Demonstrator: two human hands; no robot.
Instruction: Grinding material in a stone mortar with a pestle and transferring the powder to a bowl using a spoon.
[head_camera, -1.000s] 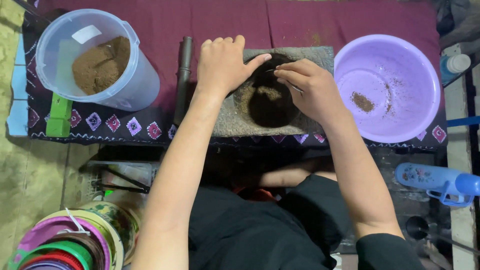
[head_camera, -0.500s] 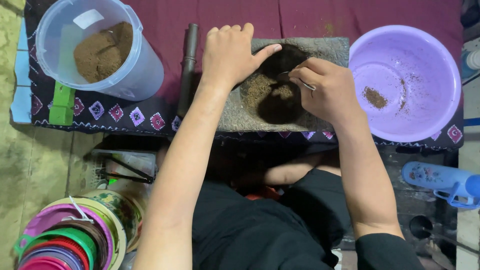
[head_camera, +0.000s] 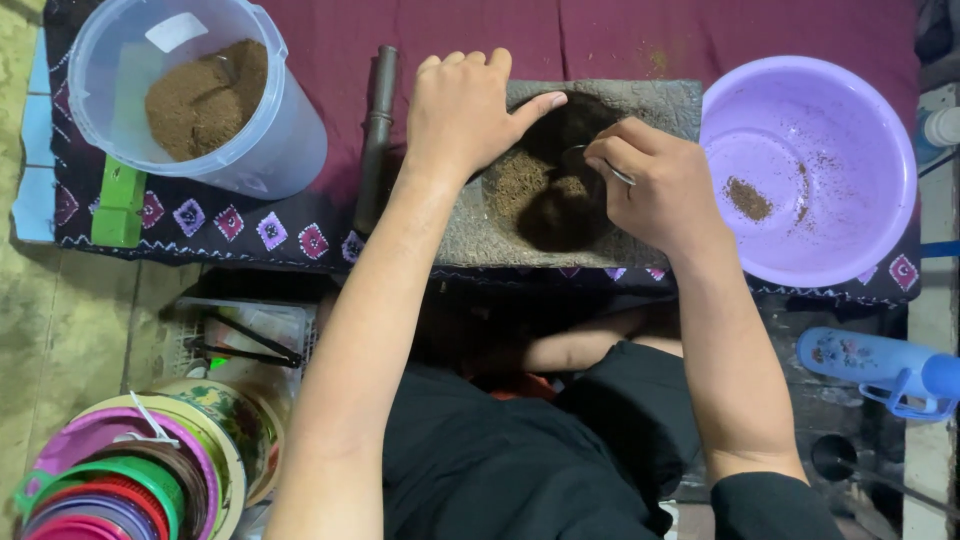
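Note:
A grey stone mortar slab (head_camera: 470, 235) lies on a dark red cloth, its round hollow holding brown ground powder (head_camera: 525, 185). My left hand (head_camera: 465, 115) rests flat on the slab's left rim, fingers together, thumb at the hollow's edge. My right hand (head_camera: 655, 190) grips a metal spoon (head_camera: 590, 160) whose bowl dips into the hollow over the powder. A dark stone pestle (head_camera: 375, 140) lies on the cloth just left of the slab.
A clear plastic tub (head_camera: 270, 140) with brown powder stands at back left. A purple basin (head_camera: 880, 170) with a little powder sits at right. Stacked coloured bowls (head_camera: 120, 480) are at lower left, a blue bottle (head_camera: 880, 365) at lower right.
The camera has drawn nearer. My right hand shifted slightly toward the hollow's upper right with the spoon. My left hand stays on the slab.

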